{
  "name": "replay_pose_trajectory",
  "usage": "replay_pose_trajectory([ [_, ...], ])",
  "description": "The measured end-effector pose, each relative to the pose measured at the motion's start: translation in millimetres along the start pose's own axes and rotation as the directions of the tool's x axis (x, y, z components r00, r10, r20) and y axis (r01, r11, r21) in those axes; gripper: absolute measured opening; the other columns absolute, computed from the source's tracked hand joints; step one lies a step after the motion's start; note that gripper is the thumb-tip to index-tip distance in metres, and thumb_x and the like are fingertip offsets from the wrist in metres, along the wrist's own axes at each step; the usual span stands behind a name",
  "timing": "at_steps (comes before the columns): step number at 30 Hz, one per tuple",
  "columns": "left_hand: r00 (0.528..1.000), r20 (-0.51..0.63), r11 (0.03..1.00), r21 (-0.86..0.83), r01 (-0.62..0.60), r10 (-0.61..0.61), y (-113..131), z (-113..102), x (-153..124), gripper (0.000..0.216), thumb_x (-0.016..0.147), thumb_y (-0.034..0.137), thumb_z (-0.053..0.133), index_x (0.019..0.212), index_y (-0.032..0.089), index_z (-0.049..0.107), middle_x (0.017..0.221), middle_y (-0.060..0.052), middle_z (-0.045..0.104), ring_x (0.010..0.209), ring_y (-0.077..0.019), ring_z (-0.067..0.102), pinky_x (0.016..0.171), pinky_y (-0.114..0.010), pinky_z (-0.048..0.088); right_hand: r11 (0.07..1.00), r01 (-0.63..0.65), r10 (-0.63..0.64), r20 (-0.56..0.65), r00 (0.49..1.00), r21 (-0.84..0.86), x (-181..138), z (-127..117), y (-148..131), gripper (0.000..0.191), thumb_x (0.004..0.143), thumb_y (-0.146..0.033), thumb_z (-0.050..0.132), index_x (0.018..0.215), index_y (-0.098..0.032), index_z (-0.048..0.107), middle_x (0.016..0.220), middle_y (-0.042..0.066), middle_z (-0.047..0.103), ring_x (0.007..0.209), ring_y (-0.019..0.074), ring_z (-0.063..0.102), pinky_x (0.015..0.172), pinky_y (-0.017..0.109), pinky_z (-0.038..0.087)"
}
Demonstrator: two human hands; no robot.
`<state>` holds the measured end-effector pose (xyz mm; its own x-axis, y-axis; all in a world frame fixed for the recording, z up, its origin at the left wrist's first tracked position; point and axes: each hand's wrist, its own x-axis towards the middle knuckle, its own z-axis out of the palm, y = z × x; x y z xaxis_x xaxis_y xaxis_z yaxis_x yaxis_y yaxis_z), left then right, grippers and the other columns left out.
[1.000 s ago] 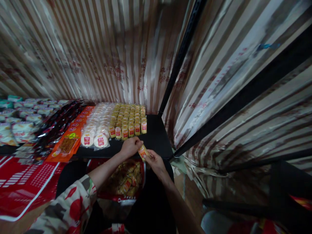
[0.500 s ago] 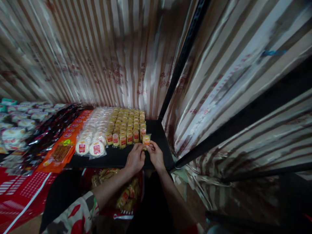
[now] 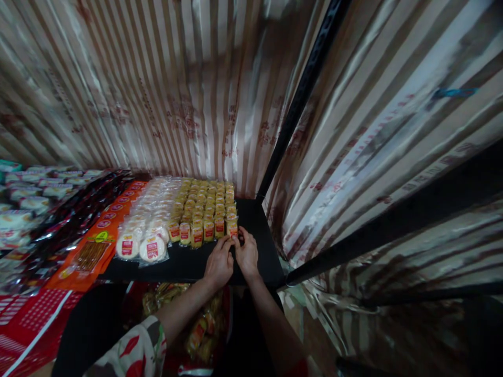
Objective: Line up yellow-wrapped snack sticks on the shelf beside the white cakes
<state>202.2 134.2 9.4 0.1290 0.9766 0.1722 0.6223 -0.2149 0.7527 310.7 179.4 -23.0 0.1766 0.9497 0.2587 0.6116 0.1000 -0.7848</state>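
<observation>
A small wrapped yellow cake (image 3: 232, 227) with an orange-red label stands at the front of the rightmost row. My left hand (image 3: 218, 263) has its fingers closed at the lower edge of this cake. From the right side, my right hand (image 3: 247, 255) pinches the same cake with bent fingers. Behind and to the left, several rows of like wrapped cakes (image 3: 197, 230) stand close together on a black shelf (image 3: 184, 267). My fingers partly hide the bottom of the wrapper.
Round white packets (image 3: 153, 248) lie left of the cakes, beside orange stick-snack bags (image 3: 94, 251) and dark shiny packs (image 3: 66, 225). Below the shelf, a red basket (image 3: 228, 314) holds more yellow packets. Black metal posts (image 3: 291, 115) and striped sheeting (image 3: 204, 78) border the shelf.
Both hands have moved the wrapped cake forward and slightly left. It was held up in front of the rows and now meets the front of the rightmost row.
</observation>
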Motion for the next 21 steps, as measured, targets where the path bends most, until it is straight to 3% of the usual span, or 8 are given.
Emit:
replay_pose_trajectory([
  [5, 0.997, -0.039, 0.998, -0.028, -0.063, 0.062, -10.0, 6.7, -0.3, 0.051, 0.073, 0.002, 0.037, 0.121, 0.015, 0.047, 0.131, -0.011, 0.047, 0.124, -0.0178, 0.042, 0.107, -0.037, 0.034, 0.998, 0.005, -0.005, 0.014, 1.0, 0.068, 3.9, 5.9, 1.9, 0.047, 0.083, -0.038, 0.044, 0.124, -0.016, 0.051, 0.106, 0.013, 0.06, 0.095, 0.0228, 0.055, 0.083, 0.037, 0.046],
  [15, 0.998, -0.059, 0.999, -0.039, -0.023, 0.02, -11.0, 4.7, 1.4, 0.053, 0.071, 0.001, 0.037, 0.12, 0.016, 0.049, 0.13, -0.009, 0.048, 0.124, -0.0167, 0.043, 0.107, -0.035, 0.034, 0.991, 0.0, 0.0, -0.005, 1.0, 0.134, 6.3, 15.6, 7.1, 0.045, 0.082, -0.04, 0.045, 0.12, -0.017, 0.055, 0.104, 0.011, 0.062, 0.09, 0.0202, 0.058, 0.077, 0.033, 0.049],
  [21, 0.995, -0.098, 0.998, -0.065, -0.024, 0.017, -12.2, -3.0, -23.6, 0.042, 0.072, 0.001, 0.037, 0.106, 0.016, 0.056, 0.116, -0.009, 0.054, 0.1, -0.0143, 0.056, 0.093, -0.03, 0.045, 0.993, -0.03, 0.035, -0.034, 0.999, 0.117, 0.5, 12.1, 0.9, 0.05, 0.079, -0.045, 0.049, 0.116, -0.012, 0.056, 0.105, 0.014, 0.061, 0.09, 0.0206, 0.057, 0.074, 0.032, 0.049],
])
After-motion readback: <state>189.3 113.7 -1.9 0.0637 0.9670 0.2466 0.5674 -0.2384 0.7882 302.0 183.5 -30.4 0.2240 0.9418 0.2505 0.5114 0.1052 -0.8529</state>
